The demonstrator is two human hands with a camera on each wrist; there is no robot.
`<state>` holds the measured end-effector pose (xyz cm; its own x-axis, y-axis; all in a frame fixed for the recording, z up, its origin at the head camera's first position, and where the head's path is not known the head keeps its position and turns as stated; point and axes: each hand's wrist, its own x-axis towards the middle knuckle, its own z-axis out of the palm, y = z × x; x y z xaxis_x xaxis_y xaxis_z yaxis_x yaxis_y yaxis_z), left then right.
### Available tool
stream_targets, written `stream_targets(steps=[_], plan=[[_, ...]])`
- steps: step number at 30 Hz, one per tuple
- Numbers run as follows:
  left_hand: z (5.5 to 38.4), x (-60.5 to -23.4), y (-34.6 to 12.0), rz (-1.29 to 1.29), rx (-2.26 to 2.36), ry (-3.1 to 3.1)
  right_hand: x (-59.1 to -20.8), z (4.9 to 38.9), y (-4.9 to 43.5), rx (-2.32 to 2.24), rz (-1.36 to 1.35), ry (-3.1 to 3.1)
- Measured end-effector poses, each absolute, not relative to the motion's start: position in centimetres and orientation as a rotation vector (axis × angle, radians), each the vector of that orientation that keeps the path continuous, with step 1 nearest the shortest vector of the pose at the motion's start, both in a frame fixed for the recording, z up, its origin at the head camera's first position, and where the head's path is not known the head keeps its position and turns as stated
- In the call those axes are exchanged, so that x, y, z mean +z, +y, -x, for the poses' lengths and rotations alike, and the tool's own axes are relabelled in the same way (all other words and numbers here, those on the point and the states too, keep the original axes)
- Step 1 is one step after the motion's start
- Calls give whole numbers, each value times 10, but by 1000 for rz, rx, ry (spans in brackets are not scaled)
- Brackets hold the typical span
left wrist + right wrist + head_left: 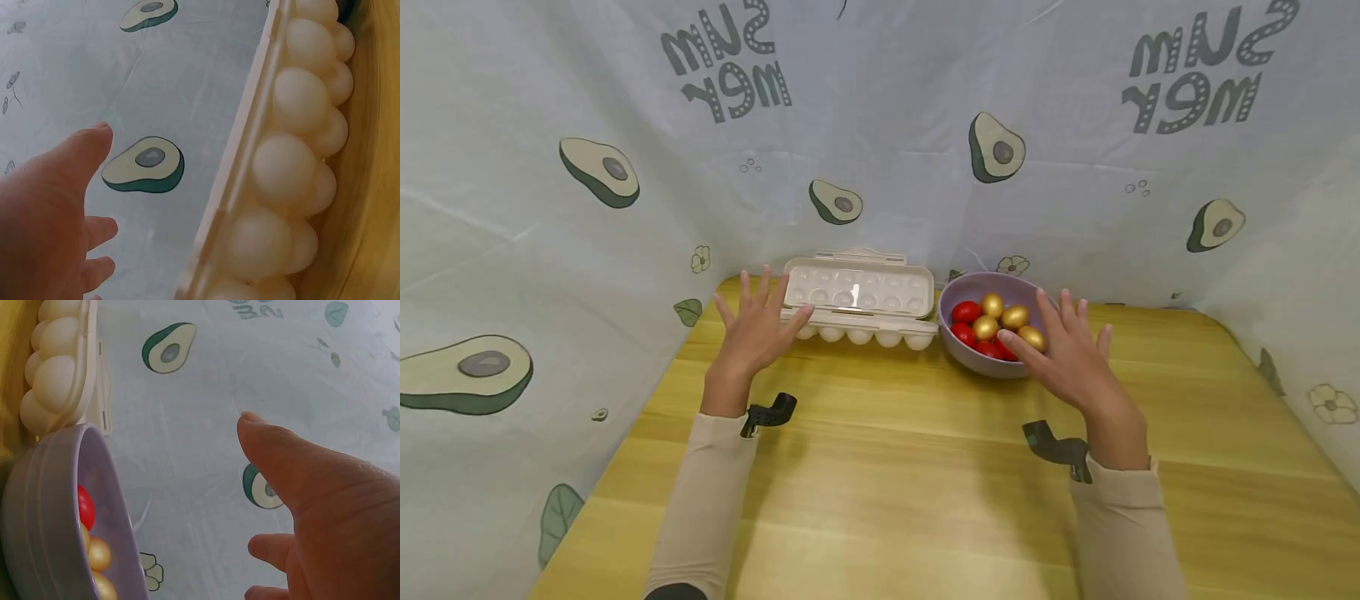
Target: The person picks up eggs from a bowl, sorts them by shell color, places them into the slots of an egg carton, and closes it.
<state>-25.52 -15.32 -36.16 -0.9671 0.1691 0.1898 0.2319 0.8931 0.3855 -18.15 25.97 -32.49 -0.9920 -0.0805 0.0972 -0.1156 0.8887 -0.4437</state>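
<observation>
A white plastic egg carton (859, 320) (219, 219) (90, 369) stands at the back of the table with its lid raised; rounded cups bulge below its rim. Whether eggs lie inside is hidden. To its right sits a purple bowl (981, 365) (37, 519) holding several red eggs (966, 312) (85, 508) and several gold eggs (1015, 317) (99, 553). My left hand (752, 337) (44, 206) hovers by the carton's left end, fingers spread. At the bowl's right side my right hand (1078, 358) (337, 519) is raised with fingers extended, holding nothing.
The wooden table (880, 483) spreads out in front of both forearms. Right behind the carton and bowl hangs a pale cloth (910, 192) printed with avocados, which also runs along the left and right sides. A black camera mount (771, 412) juts from the left wrist, another mount (1056, 446) from the right.
</observation>
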Motion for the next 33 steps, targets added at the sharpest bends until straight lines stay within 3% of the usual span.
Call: stream_targets(steps=[13,33], plan=[[280,-396,-179,253,-901,-2844,-327,187,264,843,-232,-2937],[288,-426,-192,44,-1461,-2703,-339,198,271,1044,-197,-2927]])
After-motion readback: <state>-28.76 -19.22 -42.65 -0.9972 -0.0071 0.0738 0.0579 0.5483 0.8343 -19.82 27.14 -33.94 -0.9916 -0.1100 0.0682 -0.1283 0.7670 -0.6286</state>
